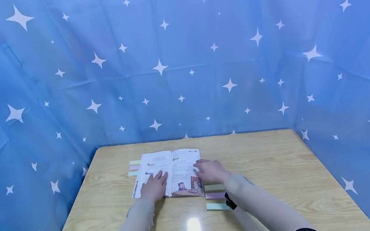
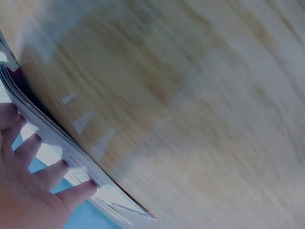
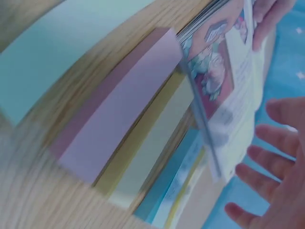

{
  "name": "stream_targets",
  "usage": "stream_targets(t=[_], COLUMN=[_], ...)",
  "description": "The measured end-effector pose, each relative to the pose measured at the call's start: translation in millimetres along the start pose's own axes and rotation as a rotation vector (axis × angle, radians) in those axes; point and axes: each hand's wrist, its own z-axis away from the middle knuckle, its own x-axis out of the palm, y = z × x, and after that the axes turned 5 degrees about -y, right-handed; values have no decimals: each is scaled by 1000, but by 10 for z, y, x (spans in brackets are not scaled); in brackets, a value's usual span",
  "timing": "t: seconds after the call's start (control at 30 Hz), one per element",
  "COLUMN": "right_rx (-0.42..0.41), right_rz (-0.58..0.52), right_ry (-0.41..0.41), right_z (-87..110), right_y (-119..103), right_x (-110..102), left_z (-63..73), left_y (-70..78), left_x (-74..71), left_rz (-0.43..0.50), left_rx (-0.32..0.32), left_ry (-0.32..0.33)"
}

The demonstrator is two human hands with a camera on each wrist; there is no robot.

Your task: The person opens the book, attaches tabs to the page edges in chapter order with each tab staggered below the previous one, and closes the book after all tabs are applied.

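An open book with printed text and coloured pictures lies on the table. My left hand rests on the lower part of its left page, fingers spread; the left wrist view shows the fingers stretched over the paper. At the right page's outer edge is my right hand, its fingers spread and slightly bent beside the book in the right wrist view. Near that wrist, pads of sticky notes lie along the book's lower right: a yellow pad, a purple pad and a pale green pad.
More coloured strips stick out past the book's left edge. In the right wrist view a blue pad lies beyond the yellow one. The wooden table is bordered by a blue star-patterned curtain behind and at both sides.
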Motion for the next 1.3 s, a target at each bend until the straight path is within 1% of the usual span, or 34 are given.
stream_targets(t=[0.13,0.2,0.27,0.43,0.5,0.6,0.73,0.83,0.93,1.1,1.23,1.3], right_rx=[-20,-34,-49,-73,-84,-110,-139,-141,-140,-139,-109,-85], right_rz=[-54,-54,-33,58,88,127,126,118,143,192,226,223], right_ry=[-49,-64,-67,-81,-78,-66,-83,-96,-91,-61,-40,-37], right_z=[-120,-186,-256,-387,-412,-445,-449,-434,-435,-471,-517,-537], right_y=[-104,-149,-185,-266,-314,-380,-443,-474,-482,-510,-528,-531], right_x=[36,80,123,216,271,393,517,547,572,579,566,554], left_z=[10,10,1,-25,-21,-13,-9,-12,-9,-7,-14,-16], left_y=[-28,-37,-40,-37,-50,-71,-63,-49,-37,-44,-47,-34], left_x=[26,51,64,18,18,58,86,75,65,63,98,115], left_rz=[10,12,12,-1,-16,-35,-35,-32,-27,-1,-8,-6], left_rx=[-31,-38,-39,-42,-48,-55,-59,-60,-69,-89,-79,-70], left_ry=[5,7,16,10,6,5,14,24,25,23,32,39])
